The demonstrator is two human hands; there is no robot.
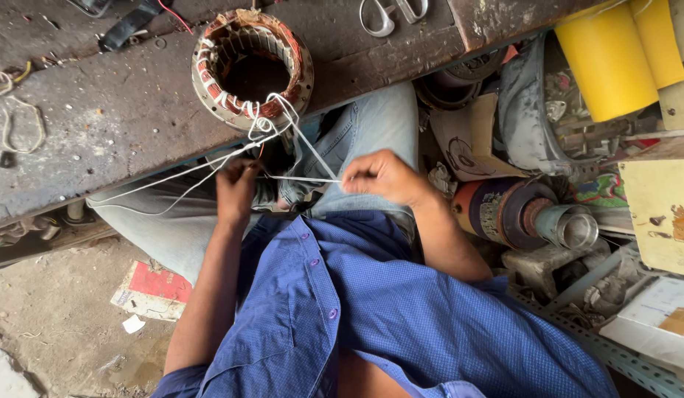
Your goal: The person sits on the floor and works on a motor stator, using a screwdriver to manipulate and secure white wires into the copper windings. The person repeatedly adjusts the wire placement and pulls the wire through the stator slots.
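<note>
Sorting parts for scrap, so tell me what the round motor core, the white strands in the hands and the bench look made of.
Motor core: apparently stacked steel, dull grey rim, with reddish copper-looking windings inside.
White strands: likely cotton or synthetic thread, matte and limp, pulled taut between left hand and right hand.
Bench: probably wood, worn, stained grey.

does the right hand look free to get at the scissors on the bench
Probably not at once: the right hand pinches white thread, and the scissors lie at the bench's far side, though nothing blocks the way.
</note>
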